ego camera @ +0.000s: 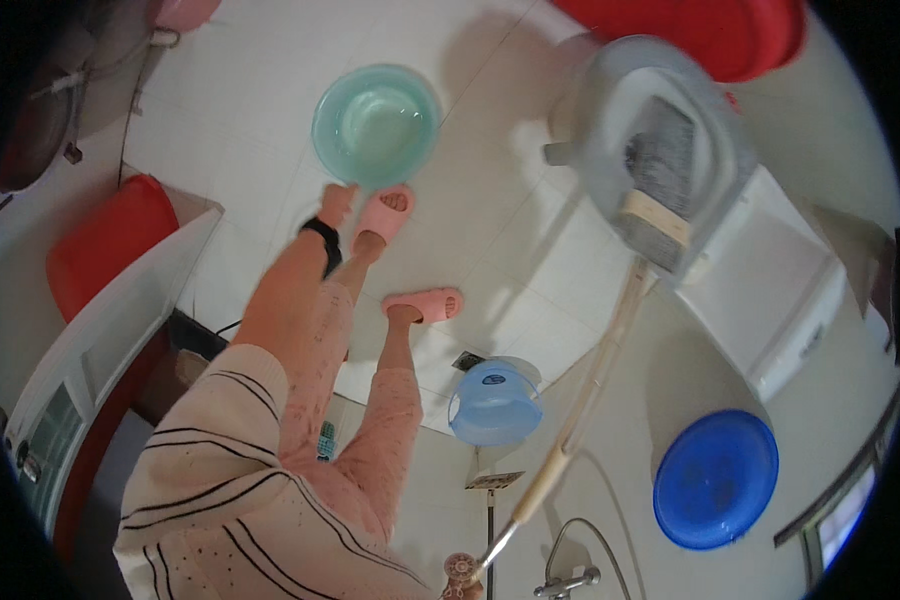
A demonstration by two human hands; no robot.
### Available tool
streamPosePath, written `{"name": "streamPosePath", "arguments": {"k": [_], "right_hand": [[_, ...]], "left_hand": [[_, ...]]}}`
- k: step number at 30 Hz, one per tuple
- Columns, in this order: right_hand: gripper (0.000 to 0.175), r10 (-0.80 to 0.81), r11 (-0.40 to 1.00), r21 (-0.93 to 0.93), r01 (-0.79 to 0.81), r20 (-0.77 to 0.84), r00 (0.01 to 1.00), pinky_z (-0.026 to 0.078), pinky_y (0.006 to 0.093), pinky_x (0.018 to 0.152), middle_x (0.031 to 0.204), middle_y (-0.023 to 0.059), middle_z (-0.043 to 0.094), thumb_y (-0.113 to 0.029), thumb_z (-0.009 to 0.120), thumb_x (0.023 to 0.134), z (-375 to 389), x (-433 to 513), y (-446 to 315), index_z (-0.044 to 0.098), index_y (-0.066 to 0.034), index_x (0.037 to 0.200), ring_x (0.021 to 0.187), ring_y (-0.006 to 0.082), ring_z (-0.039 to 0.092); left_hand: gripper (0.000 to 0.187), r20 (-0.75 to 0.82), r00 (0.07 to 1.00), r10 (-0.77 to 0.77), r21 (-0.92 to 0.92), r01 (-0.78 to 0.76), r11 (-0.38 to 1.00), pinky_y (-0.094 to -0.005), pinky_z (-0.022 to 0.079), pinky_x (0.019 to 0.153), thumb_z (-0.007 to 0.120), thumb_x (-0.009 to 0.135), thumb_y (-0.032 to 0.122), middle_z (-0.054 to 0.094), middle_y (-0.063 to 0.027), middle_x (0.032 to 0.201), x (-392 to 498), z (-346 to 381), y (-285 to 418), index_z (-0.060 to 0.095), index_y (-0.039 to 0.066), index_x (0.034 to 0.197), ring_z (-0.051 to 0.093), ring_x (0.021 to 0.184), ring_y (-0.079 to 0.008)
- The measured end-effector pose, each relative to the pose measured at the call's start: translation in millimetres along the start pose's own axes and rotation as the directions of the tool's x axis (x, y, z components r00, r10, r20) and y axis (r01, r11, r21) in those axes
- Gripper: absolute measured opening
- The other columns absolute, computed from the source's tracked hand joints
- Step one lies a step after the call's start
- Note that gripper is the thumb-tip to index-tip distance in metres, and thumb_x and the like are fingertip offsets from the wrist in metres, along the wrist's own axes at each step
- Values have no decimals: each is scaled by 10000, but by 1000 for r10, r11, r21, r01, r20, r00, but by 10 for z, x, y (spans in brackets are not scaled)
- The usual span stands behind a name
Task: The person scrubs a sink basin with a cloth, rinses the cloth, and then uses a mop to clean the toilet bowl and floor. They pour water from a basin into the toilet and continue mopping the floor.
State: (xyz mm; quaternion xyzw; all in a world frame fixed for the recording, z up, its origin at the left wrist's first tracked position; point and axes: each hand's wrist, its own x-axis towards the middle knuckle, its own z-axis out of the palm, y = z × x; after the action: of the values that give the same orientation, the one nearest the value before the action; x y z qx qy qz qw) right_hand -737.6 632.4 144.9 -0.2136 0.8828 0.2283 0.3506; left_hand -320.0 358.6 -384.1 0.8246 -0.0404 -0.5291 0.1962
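My left hand point(337, 204), with a black band at the wrist, appears beside the rim of a light green basin point(376, 125). Nothing shows in it, and its fingers look loosely curled; whether it touches the basin is unclear. At the bottom edge my right hand point(466, 588), partly cut off, is closed on the lower end of a mop's pole point(551, 476). A round patterned thing point(461, 567) is at this hand. The grey mop head point(664, 161), with a beige strip, overlaps the grey seat of a toilet point(607, 97); contact cannot be told.
A light blue bucket point(495, 412) is near a floor drain point(468, 361). A blue basin point(716, 480) is at the right, below the white toilet tank point(765, 277). Red plastic items point(112, 244) are at left and top right. A tap with a hose point(568, 583) is at the bottom.
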Motion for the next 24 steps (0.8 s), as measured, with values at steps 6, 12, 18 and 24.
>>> {"name": "streamPosePath", "arguments": {"k": [6,12,18,24], "right_hand": [[207,108,971,-200,-127,-105,989,410,385,488,535,142,514,-126,621,750,126,388,-654,532,29,647,470,234,490],[209,115,948,-279,-156,-159,981,404,389,480,531,144,513,-119,616,746,61,602,-809,525,32,635,462,243,490],[211,53,977,-193,-93,-202,978,397,393,472,527,147,512,-111,612,742,-106,525,-489,518,35,623,454,253,489],[213,-49,996,-81,28,-263,964,391,397,464,523,150,511,-103,607,738,-172,419,71,511,38,611,447,262,488]], "left_hand": [[720,40,989,139,322,-144,936,-339,533,698,641,656,-106,558,-122,1080,1301,-596,-597,455,177,1292,578,881,-253],[515,121,955,-271,-728,271,629,-323,470,762,639,687,6,521,-88,1095,1812,-59,-685,473,65,1171,528,968,-219],[430,212,973,-86,-741,218,636,-280,431,720,613,743,44,532,-37,938,929,51,-410,510,89,1158,508,864,-176],[609,281,958,58,-714,169,680,-313,419,900,544,742,-24,505,-98,1159,-439,-151,260,382,82,1319,517,1032,-239]]}}
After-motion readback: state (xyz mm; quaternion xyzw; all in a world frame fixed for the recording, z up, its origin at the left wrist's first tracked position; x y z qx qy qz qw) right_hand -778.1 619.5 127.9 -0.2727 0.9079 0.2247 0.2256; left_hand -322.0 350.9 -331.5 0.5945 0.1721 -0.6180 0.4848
